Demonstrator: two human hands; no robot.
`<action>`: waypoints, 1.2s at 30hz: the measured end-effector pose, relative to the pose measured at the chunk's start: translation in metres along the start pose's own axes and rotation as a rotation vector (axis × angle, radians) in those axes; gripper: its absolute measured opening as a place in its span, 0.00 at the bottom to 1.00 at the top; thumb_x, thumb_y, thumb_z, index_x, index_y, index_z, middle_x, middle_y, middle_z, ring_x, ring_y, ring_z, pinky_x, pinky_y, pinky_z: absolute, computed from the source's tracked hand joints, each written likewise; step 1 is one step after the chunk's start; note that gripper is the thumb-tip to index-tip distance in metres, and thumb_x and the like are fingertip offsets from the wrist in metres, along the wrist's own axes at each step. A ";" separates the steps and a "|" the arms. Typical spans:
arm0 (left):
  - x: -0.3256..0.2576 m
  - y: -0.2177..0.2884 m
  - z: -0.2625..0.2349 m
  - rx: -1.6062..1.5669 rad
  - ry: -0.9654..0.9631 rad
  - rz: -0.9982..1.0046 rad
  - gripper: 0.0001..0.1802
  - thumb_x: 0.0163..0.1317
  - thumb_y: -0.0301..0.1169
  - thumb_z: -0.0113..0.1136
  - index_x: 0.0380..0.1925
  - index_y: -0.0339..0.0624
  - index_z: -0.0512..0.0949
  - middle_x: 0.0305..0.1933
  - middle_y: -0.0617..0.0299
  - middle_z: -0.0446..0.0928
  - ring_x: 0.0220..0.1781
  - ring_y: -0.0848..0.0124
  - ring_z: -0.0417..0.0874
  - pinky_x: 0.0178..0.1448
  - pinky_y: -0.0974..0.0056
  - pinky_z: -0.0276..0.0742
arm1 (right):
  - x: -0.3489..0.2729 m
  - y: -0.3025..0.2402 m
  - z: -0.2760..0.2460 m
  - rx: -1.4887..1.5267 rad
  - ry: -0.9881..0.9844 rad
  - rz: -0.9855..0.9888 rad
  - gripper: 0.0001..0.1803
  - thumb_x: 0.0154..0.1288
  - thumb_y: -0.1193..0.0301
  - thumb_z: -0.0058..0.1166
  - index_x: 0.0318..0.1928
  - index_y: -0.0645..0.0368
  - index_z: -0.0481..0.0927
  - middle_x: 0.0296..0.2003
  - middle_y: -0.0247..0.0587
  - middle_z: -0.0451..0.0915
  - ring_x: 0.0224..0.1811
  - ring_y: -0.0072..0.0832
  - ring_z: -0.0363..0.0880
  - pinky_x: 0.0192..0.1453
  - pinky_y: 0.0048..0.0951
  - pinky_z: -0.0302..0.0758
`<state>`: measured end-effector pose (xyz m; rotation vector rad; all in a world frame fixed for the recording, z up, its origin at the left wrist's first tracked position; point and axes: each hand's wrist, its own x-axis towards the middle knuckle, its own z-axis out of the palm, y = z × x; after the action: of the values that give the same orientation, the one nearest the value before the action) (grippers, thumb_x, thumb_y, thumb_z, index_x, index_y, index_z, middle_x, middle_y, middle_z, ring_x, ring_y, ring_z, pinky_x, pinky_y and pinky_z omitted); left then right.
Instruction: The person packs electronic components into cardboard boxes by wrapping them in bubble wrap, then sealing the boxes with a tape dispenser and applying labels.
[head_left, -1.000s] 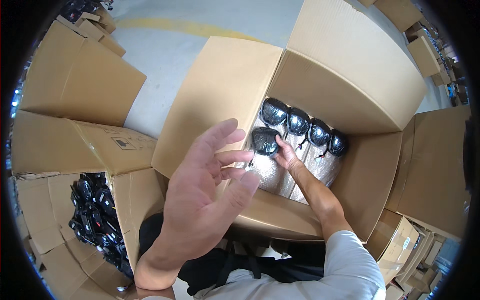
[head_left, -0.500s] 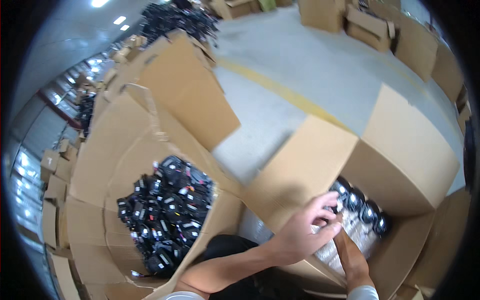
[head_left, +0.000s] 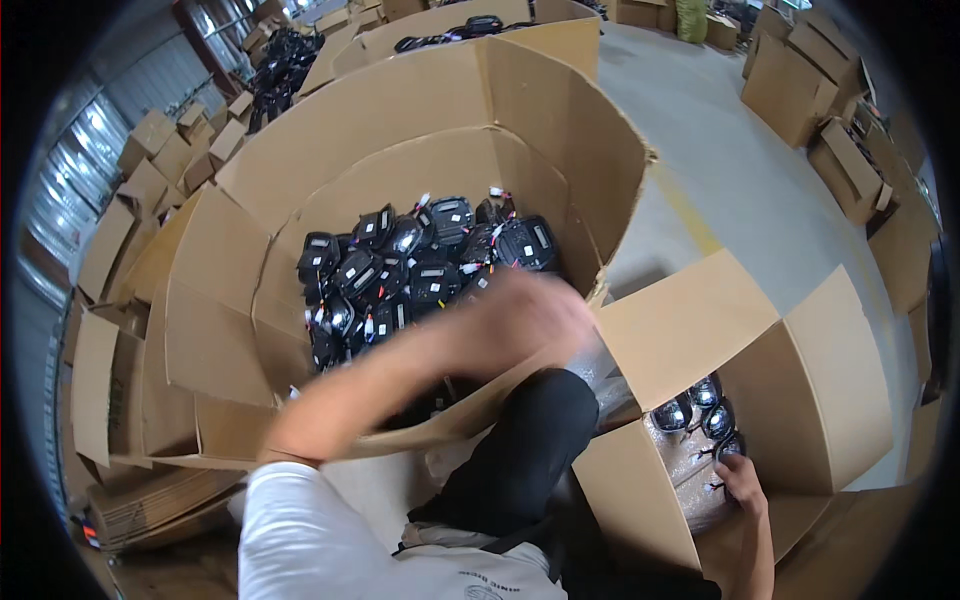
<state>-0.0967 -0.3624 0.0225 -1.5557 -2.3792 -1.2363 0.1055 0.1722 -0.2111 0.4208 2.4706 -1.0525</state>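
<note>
My left hand (head_left: 545,318), smeared by motion, passes over the near right wall of a large cardboard box (head_left: 400,100); whether it holds anything is hidden. Inside that box lies a heap of black plastic units (head_left: 435,283) with short wires and white connectors. My right hand (head_left: 741,482) reaches into a smaller open carton (head_left: 790,420) on the right. Its bent fingers close on the near edge of a glossy black rounded unit (head_left: 731,447). Similar glossy units (head_left: 704,391) sit beside it in the carton, on clear bubble wrap (head_left: 690,470).
Raised carton flaps (head_left: 690,320) stand between the two boxes. My knee (head_left: 545,430) is close to the large box's wall. Flattened cardboard (head_left: 165,510) is stacked at lower left. More cartons (head_left: 800,80) line the right side, beyond grey floor with a yellow line (head_left: 690,210).
My view has swung left. The left hand has moved from the smaller carton to above the large box's edge. My right hand stays in the carton, now nearer its front.
</note>
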 end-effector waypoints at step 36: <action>-0.001 0.011 -0.103 -1.328 0.604 -0.191 0.23 0.61 0.37 0.58 0.51 0.32 0.80 0.53 0.50 0.84 0.54 0.57 0.85 0.64 0.51 0.79 | -0.064 -0.265 -0.010 0.336 0.362 -0.663 0.19 0.71 0.64 0.58 0.53 0.67 0.81 0.46 0.50 0.84 0.48 0.33 0.83 0.55 0.33 0.78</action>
<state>-0.1254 -0.4270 0.0989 -0.7048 -1.2376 -3.0492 0.0450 -0.0045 -0.0121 -0.1574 2.8347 -1.8034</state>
